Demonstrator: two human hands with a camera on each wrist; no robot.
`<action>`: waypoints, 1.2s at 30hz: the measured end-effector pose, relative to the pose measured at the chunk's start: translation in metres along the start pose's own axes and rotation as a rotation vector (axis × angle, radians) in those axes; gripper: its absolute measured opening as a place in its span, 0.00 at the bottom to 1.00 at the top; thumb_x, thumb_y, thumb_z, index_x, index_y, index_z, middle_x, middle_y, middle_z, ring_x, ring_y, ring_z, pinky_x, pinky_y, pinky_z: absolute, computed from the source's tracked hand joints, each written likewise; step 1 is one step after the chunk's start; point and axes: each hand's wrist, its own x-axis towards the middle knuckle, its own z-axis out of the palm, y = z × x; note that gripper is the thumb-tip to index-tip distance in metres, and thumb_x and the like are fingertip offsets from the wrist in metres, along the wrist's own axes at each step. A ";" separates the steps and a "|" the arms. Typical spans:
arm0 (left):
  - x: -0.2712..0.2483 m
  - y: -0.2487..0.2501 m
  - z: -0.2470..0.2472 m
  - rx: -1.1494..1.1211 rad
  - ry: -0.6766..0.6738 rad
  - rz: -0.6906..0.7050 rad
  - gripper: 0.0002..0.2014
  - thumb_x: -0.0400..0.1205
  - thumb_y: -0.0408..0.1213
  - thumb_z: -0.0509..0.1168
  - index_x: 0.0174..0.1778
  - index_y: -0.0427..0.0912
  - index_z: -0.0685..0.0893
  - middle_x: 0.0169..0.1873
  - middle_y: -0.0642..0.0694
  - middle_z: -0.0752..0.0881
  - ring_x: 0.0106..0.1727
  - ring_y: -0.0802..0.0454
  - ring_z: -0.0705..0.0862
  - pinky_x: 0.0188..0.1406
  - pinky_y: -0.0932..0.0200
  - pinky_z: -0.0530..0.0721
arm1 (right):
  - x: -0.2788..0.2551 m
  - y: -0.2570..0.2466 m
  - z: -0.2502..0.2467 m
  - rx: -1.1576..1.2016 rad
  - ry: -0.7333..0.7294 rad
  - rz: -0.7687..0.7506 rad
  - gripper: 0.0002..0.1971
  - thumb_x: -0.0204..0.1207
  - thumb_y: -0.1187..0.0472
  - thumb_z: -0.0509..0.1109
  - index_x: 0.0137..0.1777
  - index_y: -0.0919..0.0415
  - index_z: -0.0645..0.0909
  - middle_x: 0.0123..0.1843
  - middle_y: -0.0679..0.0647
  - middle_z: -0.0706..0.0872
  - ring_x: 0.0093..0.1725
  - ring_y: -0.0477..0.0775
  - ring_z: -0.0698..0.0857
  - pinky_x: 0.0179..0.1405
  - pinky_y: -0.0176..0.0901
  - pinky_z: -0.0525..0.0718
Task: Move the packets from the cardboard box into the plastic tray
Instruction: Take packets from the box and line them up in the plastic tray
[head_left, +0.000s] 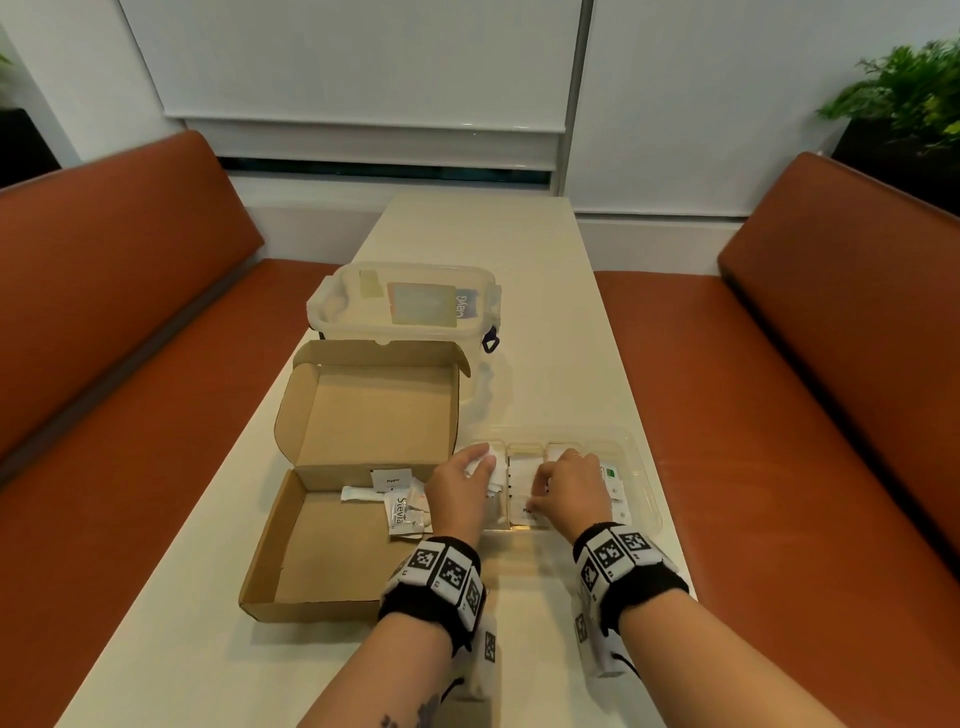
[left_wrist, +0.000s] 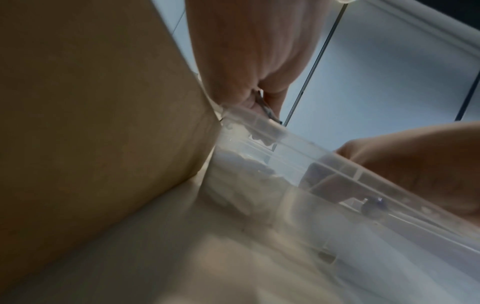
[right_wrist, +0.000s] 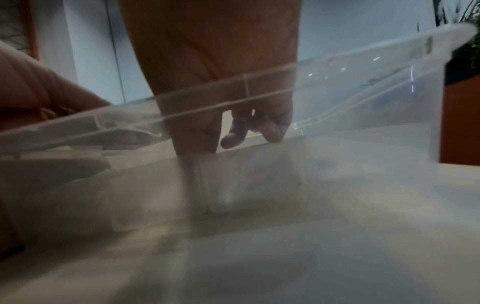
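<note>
While several white packets (head_left: 402, 506) lie in the far right corner of the open cardboard box (head_left: 332, 551), among them one printed "Stevia", others already sit in the compartments of the clear plastic tray (head_left: 641, 470), which stands just right of the box on the table (head_left: 519, 249). Over the tray's left compartment, the left hand (head_left: 460, 491) has its fingers curled round a small bunch of white packets (head_left: 485, 462). Beside it, the right hand (head_left: 574, 491) reaches into the middle compartments with fingers bent down onto the packets there; whether they pinch one or only touch cannot be told, and the right wrist view, blurred through the tray wall, settles nothing. Both wrists wear black bands carrying square black-and-white markers. Behind the box stands a translucent lidded container (head_left: 405, 304). Orange-brown benches (head_left: 831, 364) flank the table, and a green plant (head_left: 904, 88) stands at the far right.
</note>
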 end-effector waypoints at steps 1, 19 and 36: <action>0.000 0.000 0.000 0.001 -0.001 0.001 0.13 0.82 0.37 0.67 0.62 0.42 0.86 0.61 0.45 0.85 0.67 0.50 0.79 0.62 0.66 0.72 | 0.000 -0.001 0.000 -0.012 -0.005 -0.014 0.08 0.67 0.55 0.78 0.43 0.53 0.83 0.53 0.52 0.78 0.61 0.55 0.70 0.54 0.43 0.76; 0.003 0.004 0.003 -0.385 -0.176 -0.152 0.12 0.84 0.33 0.59 0.47 0.46 0.89 0.51 0.43 0.85 0.53 0.43 0.85 0.50 0.48 0.88 | -0.006 -0.021 -0.018 0.604 0.025 -0.143 0.07 0.71 0.56 0.76 0.48 0.52 0.84 0.40 0.45 0.82 0.35 0.40 0.77 0.31 0.25 0.74; -0.009 0.005 0.007 -0.383 -0.321 -0.133 0.19 0.83 0.28 0.59 0.56 0.58 0.85 0.56 0.45 0.81 0.36 0.57 0.84 0.46 0.51 0.89 | -0.007 -0.002 -0.031 0.800 -0.050 -0.044 0.07 0.68 0.66 0.79 0.39 0.60 0.82 0.33 0.49 0.81 0.31 0.44 0.81 0.30 0.27 0.81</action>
